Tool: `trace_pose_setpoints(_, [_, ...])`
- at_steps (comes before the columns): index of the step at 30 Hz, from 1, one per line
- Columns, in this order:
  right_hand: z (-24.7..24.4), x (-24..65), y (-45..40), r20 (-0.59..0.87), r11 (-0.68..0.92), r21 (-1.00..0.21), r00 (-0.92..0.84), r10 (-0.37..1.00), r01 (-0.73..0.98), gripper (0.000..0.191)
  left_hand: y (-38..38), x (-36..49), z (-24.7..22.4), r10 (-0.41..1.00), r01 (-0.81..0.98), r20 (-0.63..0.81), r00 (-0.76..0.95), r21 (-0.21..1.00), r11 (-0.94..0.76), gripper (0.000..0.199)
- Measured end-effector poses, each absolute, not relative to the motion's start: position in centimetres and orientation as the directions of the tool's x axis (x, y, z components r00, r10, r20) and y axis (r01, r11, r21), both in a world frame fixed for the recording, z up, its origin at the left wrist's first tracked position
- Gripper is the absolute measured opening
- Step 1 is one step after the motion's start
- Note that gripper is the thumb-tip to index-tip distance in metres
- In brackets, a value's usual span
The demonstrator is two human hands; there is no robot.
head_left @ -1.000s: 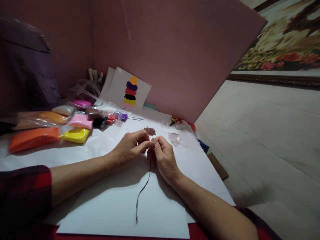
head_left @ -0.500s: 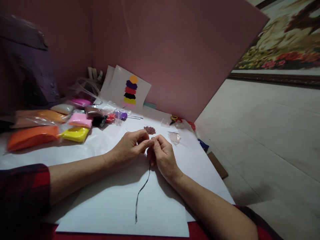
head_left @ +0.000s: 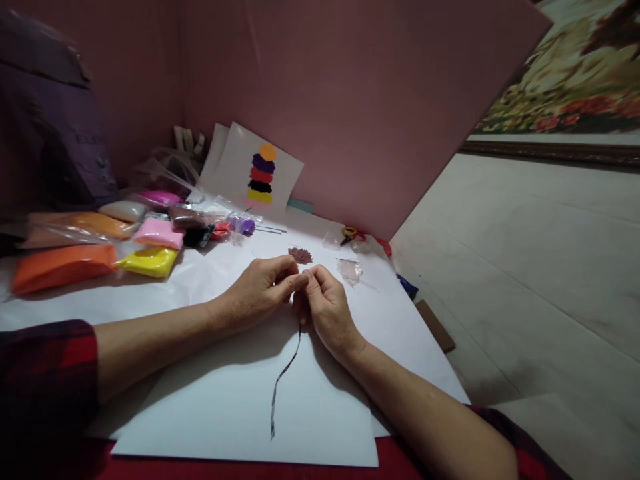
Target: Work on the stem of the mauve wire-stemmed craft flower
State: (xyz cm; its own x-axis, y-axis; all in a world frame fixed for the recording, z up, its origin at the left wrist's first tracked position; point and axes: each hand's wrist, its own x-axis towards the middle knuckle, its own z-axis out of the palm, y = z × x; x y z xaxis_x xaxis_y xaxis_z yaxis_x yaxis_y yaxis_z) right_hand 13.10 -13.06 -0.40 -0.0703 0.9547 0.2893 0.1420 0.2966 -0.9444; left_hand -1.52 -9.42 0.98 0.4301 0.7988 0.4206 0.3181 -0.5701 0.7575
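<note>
Fingertips meeting, my left hand (head_left: 265,283) and my right hand (head_left: 327,307) are both closed in a pinch above the white paper (head_left: 240,413). A thin black thread (head_left: 281,375) trails from under the fingers of my right hand and lies in a loose curve on the paper. Whatever is between the touching fingertips is too small or hidden to make out. Just beyond the fingers lies a brownish, frilled piece (head_left: 301,256).
Bags of coloured material, among them an orange bag (head_left: 65,267) and a yellow bag (head_left: 150,262), lie to the left. Yellow-handled scissors (head_left: 351,233) and a small clear bag (head_left: 350,270) are at the right. A picture sheet (head_left: 261,170) leans at the back.
The view has shifted slightly, so things sit a little higher in the picture. Both hands keep the same pinch, and the thread hangs as before.
</note>
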Motion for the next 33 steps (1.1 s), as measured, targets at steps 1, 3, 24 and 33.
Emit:
trace_pose_setpoints(1, [-0.41, 13.11, -13.06, 0.3, 0.307, -0.94, -0.068, 0.951, 0.15, 0.029, -9.42, -1.51, 0.95, 0.802, 0.321, 0.419, 0.426, 0.759, -0.567, 0.03])
trace_pose_setpoints(3, [-0.43, 13.1, -13.05, 0.301, 0.308, -0.938, -0.069, 0.951, 0.157, 0.029, -9.41, -1.49, 0.9, 0.806, 0.32, 0.416, 0.421, 0.763, -0.561, 0.031])
trace_pose_setpoints(24, [-0.21, 13.07, -13.08, 0.266, 0.276, -0.946, -0.08, 0.961, 0.167, 0.029, -9.59, -1.6, 1.01, 0.807, 0.309, 0.399, 0.436, 0.776, -0.55, 0.033])
trace_pose_setpoints(33, [-0.28, 13.04, -13.0, 0.262, 0.272, -0.951, -0.083, 0.961, 0.149, 0.029, -9.49, -1.5, 0.87, 0.808, 0.304, 0.402, 0.431, 0.778, -0.55, 0.033])
